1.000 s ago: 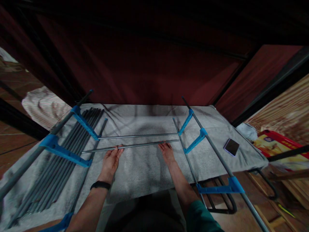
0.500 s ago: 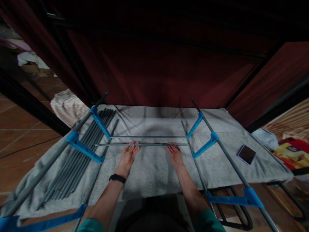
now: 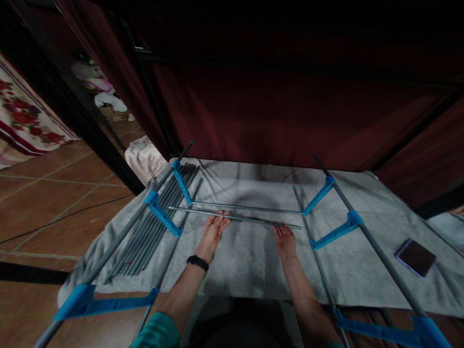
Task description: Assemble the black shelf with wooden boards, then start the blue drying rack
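My left hand and my right hand both hold a thin grey metal rod by the fingertips, just above a grey blanket. The rod runs slantwise, its left end near the blue brackets of the left side rail and its right end near the thin right rail. A second grey rod lies just beyond it and spans the two sides between blue brackets. A black band sits on my left wrist.
A bundle of several grey rods lies under the left rail. The right rail carries more blue brackets. A dark phone lies on the blanket at the right. A dark red curtain hangs behind. Tiled floor and a striped cloth lie to the left.
The view has swung to the left. The rod in my hands has gone from level to slanted, its left end now farther from me. Both hands stay on it.
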Motion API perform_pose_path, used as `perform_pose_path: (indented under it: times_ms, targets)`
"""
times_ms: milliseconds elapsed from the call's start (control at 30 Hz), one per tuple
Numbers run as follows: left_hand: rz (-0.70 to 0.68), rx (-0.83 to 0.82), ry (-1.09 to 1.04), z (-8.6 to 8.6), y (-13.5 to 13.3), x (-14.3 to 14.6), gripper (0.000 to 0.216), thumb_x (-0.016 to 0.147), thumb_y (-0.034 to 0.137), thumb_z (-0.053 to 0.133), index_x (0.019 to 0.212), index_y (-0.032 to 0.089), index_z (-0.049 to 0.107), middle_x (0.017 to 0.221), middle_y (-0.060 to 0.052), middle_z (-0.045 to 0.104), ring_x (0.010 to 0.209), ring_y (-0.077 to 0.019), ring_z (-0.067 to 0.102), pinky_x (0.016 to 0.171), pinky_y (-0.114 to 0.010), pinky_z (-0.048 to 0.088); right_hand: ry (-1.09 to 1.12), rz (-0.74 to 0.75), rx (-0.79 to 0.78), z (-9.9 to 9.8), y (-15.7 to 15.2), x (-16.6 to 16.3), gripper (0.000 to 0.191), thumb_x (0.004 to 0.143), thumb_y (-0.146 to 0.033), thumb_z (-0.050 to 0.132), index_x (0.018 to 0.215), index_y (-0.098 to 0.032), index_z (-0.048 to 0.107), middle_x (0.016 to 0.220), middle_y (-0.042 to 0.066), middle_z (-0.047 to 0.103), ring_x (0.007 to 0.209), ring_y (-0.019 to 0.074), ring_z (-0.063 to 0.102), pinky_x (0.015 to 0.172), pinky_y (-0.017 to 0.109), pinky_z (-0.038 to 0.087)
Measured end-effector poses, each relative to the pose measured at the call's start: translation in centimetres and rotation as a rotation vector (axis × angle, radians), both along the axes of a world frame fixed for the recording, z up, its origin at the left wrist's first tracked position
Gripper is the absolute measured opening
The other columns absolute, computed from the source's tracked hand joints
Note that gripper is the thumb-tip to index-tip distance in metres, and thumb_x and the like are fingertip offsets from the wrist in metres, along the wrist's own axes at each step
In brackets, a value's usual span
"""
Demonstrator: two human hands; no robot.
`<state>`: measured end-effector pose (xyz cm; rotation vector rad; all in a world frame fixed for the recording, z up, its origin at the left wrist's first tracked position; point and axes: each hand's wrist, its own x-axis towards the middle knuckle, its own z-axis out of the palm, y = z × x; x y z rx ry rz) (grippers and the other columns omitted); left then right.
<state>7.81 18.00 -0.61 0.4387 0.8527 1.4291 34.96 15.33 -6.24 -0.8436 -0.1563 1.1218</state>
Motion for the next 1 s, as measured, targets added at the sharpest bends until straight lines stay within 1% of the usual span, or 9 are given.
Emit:
perform_pose_path:
  times_ms: [67, 167, 300, 367, 567, 733, 900, 1000]
  targets:
    - [-0.007, 0.014, -0.008, 0.0, 0.0, 0.2, 0.022, 0.075, 0.013, 0.075, 0.094, 0.016, 0.064, 0.097, -0.009, 0.073, 0.09, -0.0186, 0.071, 0.087, -0.034, 0.056, -0.02, -0.004, -0.019, 0.1, -0.4, 0.5, 0.013, 0.071, -0.017, 0.068, 0.077, -0.021, 0.059, 0.079, -0.002, 0.072, 0.082, 0.0139, 0.072, 0.082, 0.033, 0.06]
    - [-0.002, 0.027, -0.002, 0.0, 0.1, 0.0, 0.023, 0.074, 0.014, 0.076, 0.094, 0.017, 0.064, 0.096, -0.008, 0.074, 0.09, -0.0182, 0.071, 0.087, -0.033, 0.055, -0.038, -0.052, -0.063, 0.2, -1.1, 1.4, 0.013, 0.071, -0.019, 0.068, 0.076, -0.021, 0.055, 0.079, -0.002, 0.072, 0.08, 0.0145, 0.072, 0.077, 0.032, 0.061]
    - [-0.004, 0.045, 0.017, 0.1, 0.0, -0.2, 0.024, 0.075, 0.016, 0.076, 0.095, 0.017, 0.064, 0.097, -0.008, 0.074, 0.089, -0.0176, 0.07, 0.086, -0.033, 0.054, -0.068, -0.11, -0.129, 0.1, -2.0, 2.3, 0.02, 0.068, -0.014, 0.067, 0.071, -0.021, 0.048, 0.065, -0.005, 0.066, 0.069, 0.0137, 0.071, 0.074, 0.03, 0.061]
    - [-0.012, 0.054, 0.018, 0.3, -0.1, -0.1, 0.026, 0.074, 0.017, 0.077, 0.095, 0.017, 0.063, 0.097, -0.008, 0.074, 0.089, -0.0179, 0.07, 0.086, -0.033, 0.054, -0.083, -0.13, -0.143, 0.1, -2.4, 2.5, 0.022, 0.068, -0.013, 0.066, 0.074, -0.022, 0.047, 0.063, -0.007, 0.064, 0.067, 0.0134, 0.07, 0.073, 0.03, 0.062]
    - [-0.025, 0.05, 0.027, 0.9, -0.7, 0.7, 0.031, 0.07, 0.018, 0.08, 0.096, 0.017, 0.062, 0.096, -0.009, 0.074, 0.091, -0.0195, 0.07, 0.086, -0.035, 0.053, -0.103, -0.167, -0.126, 0.7, -3.3, 2.6, 0.032, 0.067, -0.015, 0.069, 0.087, -0.025, 0.048, 0.067, -0.01, 0.063, 0.064, 0.0109, 0.068, 0.073, 0.029, 0.062]
    - [-0.052, 0.045, 0.035, 1.4, -1.1, 1.3, 0.032, 0.07, 0.02, 0.081, 0.095, 0.017, 0.062, 0.095, -0.009, 0.074, 0.089, -0.0203, 0.07, 0.086, -0.037, 0.054, -0.089, -0.196, -0.135, 1.0, -4.0, 3.0, 0.035, 0.061, -0.016, 0.072, 0.084, -0.024, 0.048, 0.068, -0.008, 0.064, 0.064, 0.0109, 0.067, 0.071, 0.026, 0.062]
    - [-0.074, 0.042, 0.048, 1.7, -1.7, 1.8, 0.031, 0.072, 0.021, 0.079, 0.097, 0.017, 0.062, 0.096, -0.009, 0.074, 0.09, -0.0209, 0.071, 0.084, -0.036, 0.055, -0.118, -0.24, -0.135, 1.2, -5.1, 3.1, 0.045, 0.062, -0.017, 0.073, 0.096, -0.029, 0.046, 0.069, -0.01, 0.065, 0.065, 0.0137, 0.068, 0.07, 0.031, 0.063]
    - [-0.077, 0.041, 0.072, 2.0, -2.1, 1.9, 0.032, 0.073, 0.022, 0.078, 0.099, 0.018, 0.061, 0.096, -0.009, 0.074, 0.089, -0.0205, 0.07, 0.083, -0.035, 0.055, -0.102, -0.251, -0.138, 1.2, -5.8, 2.9, 0.043, 0.064, -0.015, 0.07, 0.098, -0.03, 0.048, 0.071, -0.009, 0.066, 0.064, 0.0145, 0.068, 0.069, 0.033, 0.063]
